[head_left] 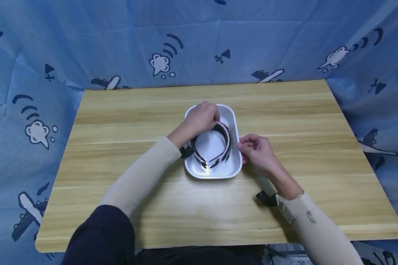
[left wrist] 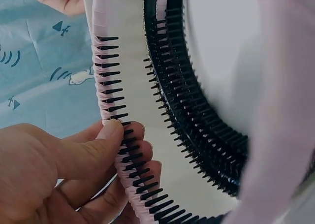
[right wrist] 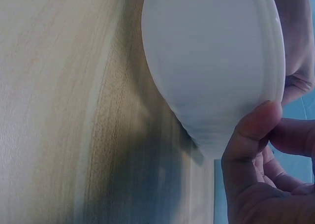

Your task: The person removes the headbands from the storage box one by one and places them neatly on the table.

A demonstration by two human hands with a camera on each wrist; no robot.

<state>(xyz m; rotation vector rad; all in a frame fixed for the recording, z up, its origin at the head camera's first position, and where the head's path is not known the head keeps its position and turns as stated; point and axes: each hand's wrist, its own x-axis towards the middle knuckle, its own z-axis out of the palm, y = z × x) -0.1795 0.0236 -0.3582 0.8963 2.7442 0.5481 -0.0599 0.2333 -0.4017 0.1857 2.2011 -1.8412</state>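
Note:
My left hand [head_left: 201, 117] reaches into a white plastic tray [head_left: 231, 117]. In the left wrist view its thumb and fingers pinch a pink fabric headband [left wrist: 99, 76] with black comb teeth along the inside. Behind that band, dark toothed headbands [left wrist: 189, 120] lie nested together; a pink strip shows among them. Their exact number is hard to make out. At the tray's right side, my right hand [head_left: 259, 151] pinches the rim between thumb and fingers, seen close in the right wrist view beside the tray's outer wall [right wrist: 211, 61].
The tray stands on a wood-grain table [head_left: 136, 125] near its middle. A blue patterned cloth [head_left: 192, 40] hangs behind the table and along both sides. Dark wrist straps [head_left: 266, 198] sit on both forearms over pale sleeves.

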